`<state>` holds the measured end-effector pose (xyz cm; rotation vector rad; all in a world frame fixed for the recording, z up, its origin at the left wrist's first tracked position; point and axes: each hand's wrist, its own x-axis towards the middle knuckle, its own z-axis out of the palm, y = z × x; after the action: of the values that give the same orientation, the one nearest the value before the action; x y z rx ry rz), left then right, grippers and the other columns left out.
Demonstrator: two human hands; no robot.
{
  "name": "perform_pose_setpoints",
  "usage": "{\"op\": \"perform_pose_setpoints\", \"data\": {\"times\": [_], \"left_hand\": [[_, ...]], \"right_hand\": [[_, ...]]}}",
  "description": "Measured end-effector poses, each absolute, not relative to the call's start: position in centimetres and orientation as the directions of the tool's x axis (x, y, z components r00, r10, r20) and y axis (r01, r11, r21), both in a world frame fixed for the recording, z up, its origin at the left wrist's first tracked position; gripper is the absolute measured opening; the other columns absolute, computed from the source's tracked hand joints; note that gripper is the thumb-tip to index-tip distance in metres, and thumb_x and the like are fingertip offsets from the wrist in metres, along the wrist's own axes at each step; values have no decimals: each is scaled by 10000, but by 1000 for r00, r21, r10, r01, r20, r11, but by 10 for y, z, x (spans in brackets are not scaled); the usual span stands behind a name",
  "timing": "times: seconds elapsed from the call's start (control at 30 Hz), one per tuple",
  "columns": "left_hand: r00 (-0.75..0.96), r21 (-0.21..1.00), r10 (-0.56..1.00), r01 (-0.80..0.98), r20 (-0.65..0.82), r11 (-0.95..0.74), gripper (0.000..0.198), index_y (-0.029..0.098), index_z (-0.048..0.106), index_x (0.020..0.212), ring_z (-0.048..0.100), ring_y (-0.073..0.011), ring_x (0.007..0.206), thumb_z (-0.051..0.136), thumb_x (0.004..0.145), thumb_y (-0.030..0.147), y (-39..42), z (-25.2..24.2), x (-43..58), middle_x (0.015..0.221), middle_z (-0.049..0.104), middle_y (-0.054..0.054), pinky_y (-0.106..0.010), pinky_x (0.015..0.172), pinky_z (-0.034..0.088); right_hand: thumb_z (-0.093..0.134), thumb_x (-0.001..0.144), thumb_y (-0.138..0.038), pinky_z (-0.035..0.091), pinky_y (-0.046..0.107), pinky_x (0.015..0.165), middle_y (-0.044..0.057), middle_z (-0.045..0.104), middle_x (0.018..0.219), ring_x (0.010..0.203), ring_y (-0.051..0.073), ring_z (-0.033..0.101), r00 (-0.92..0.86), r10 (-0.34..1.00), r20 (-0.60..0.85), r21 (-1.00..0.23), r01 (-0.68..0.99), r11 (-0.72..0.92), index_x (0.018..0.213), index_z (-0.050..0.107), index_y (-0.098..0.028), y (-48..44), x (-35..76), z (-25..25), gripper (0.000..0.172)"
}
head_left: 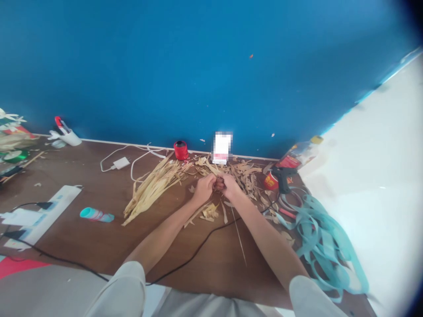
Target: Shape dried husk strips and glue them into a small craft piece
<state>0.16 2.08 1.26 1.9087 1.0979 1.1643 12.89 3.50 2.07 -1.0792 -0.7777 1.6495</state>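
Observation:
My left hand (205,187) and my right hand (230,185) meet above the middle of the table, both with fingers closed. A pale dried husk (211,166) shows at the fingertips, pinched between the two hands; most of it is hidden. Below my right hand hangs or lies a thin stick (239,237); its upper end is hidden. Left of the hands lies a bundle of long dried husks (150,189). Torn brown husk scraps (246,174) are heaped behind and to the right, and a crumpled yellowish piece (209,212) rests just in front.
A red round container (180,150) and a blurred white upright object (222,147) stand by the blue wall. At right are a black glue gun (283,178), a red cup (271,180) and coiled teal ribbon (325,246). A black cable (191,259) crosses the front; a power strip (49,215) lies left.

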Motion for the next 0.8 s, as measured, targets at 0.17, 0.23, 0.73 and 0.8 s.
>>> {"op": "perform_pose_setpoints", "data": {"times": [0.17,0.23,0.73,0.8], "left_hand": [[307,823,880,339,361,-456,223,184,479,643,435,-126,584,406,850,142,20,14,1,596,471,8,-243,595,328],[320,818,878,346,357,-459,212,183,475,642,430,-124,586,404,826,104,20,13,1,608,469,9,-241,595,332],[-39,974,993,-192,111,-117,312,162,531,927,545,-100,558,618,790,428,32,4,0,722,585,-3,-221,500,442],[-85,956,991,-268,100,-119,417,185,471,1079,551,-88,567,657,769,393,35,1,0,765,607,2,-213,520,452]], "right_hand": [[523,802,-285,229,166,308,-84,249,449,363,53,208,-115,935,-336,-851,-387,-354,599,250,-234,35,129,21,344],[510,812,-287,225,171,309,-83,248,448,362,56,208,-104,937,-335,-858,-378,-349,594,247,-236,34,128,20,346],[556,831,-446,357,213,461,-32,563,595,465,89,484,-192,981,26,-990,133,53,696,525,-195,25,147,52,287],[550,833,-457,344,210,442,-17,614,634,466,100,516,-212,977,-6,-990,142,25,751,555,-198,25,148,51,272]]}}
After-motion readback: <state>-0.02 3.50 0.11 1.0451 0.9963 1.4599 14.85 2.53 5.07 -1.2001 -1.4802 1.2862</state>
